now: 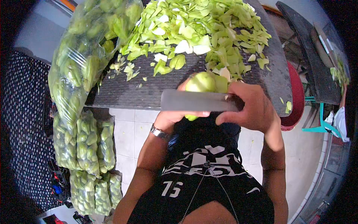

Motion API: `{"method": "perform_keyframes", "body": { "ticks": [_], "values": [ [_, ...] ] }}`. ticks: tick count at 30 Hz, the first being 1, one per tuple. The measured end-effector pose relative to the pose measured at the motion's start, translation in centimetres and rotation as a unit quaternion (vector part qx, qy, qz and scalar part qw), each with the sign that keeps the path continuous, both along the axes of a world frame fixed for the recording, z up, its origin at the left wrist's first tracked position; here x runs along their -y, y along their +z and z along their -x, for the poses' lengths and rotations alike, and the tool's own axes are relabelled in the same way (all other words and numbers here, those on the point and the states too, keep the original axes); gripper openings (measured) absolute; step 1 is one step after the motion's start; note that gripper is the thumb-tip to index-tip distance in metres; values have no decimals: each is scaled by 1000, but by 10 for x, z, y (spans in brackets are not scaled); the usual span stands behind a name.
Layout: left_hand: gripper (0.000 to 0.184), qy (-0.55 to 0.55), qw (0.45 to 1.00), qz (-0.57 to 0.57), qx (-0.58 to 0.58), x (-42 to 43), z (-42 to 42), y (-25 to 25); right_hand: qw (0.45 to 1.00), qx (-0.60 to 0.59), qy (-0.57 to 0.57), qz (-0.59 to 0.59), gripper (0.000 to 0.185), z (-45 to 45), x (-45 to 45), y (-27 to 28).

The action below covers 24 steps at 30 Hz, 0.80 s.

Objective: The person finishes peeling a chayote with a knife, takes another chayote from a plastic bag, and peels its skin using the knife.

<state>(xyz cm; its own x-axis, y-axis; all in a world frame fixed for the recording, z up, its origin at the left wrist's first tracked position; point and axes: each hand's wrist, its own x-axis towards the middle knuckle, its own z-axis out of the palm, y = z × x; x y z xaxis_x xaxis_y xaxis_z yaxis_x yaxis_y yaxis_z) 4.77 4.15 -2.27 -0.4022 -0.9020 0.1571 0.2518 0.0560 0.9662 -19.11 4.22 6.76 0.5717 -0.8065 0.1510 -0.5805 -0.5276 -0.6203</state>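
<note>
At the near edge of the table (126,93), the left hand (174,115) curls its fingers around a pale green vegetable (202,83), while the right hand (256,106) is closed on a knife (194,100) whose broad blade crosses it. If damp, rounded flesh lets the edge skid, the nearby left fingertips could be cut. The vegetable's long axis seems to run toward the table's far side, a blunt end pointing there, its middle hidden.
</note>
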Motion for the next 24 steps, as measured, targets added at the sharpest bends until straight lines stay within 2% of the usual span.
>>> {"method": "perform_keyframes", "body": {
  "ticks": [1,2,5,7,9,10,11,12,15,17,18,21,22,24],
  "values": [
    [60,21,995,87,33,0,2,0,1000,-8,20,12,66,-1,-2,0],
    [61,-3,998,-67,-20,-4,3,1,1000,-7,22,9,65,-1,-4,-1],
    [65,-42,993,-107,3,7,-3,-17,999,-5,33,18,64,-4,-7,-5],
    [70,-49,990,-134,7,6,1,-3,998,-8,43,44,66,-4,-4,-6],
    [72,9,999,-38,38,-4,2,-4,997,-2,43,58,65,-3,-2,-7],
    [72,66,993,74,71,-12,1,-15,997,1,43,65,64,-2,0,-8],
    [72,121,970,184,102,-15,-1,-24,998,15,38,55,63,1,5,-15],
    [70,93,945,260,175,-7,0,-4,998,30,32,46,61,5,13,-27],
    [64,22,980,118,160,-3,0,2,999,20,34,6,56,6,20,-23],
    [63,9,977,72,199,-4,-1,-1,998,21,51,11,55,8,27,-31],
    [62,4,975,47,218,-7,-3,1,1000,16,14,-20,55,10,30,-31],
    [59,-53,986,86,131,-12,-11,20,992,-18,-90,-85,58,20,40,-37],
    [62,-31,992,80,90,-18,-7,20,988,-49,-115,-89,59,31,46,-42],
    [67,-14,1000,-22,6,-16,-5,23,981,-79,-160,-76,62,35,49,-44]
  ]
}}
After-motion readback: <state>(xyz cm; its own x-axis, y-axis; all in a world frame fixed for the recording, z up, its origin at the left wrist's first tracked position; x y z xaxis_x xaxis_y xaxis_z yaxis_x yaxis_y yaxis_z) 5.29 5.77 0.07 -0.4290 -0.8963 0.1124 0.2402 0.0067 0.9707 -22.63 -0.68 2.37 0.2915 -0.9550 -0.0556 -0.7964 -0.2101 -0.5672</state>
